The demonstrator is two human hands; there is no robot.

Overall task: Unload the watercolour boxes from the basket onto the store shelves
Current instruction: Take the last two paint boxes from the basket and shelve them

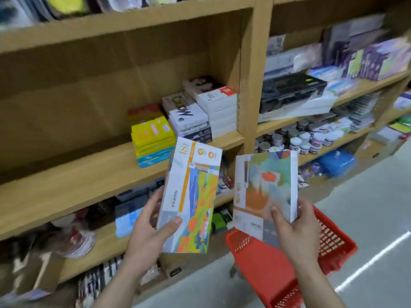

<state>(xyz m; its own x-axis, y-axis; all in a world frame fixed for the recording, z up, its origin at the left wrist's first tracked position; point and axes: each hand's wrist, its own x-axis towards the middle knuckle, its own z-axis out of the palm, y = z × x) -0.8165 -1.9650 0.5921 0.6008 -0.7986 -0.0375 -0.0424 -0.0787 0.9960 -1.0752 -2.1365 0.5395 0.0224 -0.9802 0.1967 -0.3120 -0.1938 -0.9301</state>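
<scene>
My left hand grips the lower end of a tall watercolour box with a white side and a bright orange, yellow and blue picture. My right hand holds a second watercolour box by its lower right corner; its picture is pastel green, grey and orange. Both boxes are upright in front of the wooden shelves. The red plastic basket stands on the floor below my right hand; its inside is mostly hidden by the box and hand.
On the middle shelf sit stacks of yellow boxes and white boxes, with bare board to their left. Small paint jars fill the right bay. Lower shelves hold mixed packets. Grey floor lies to the right.
</scene>
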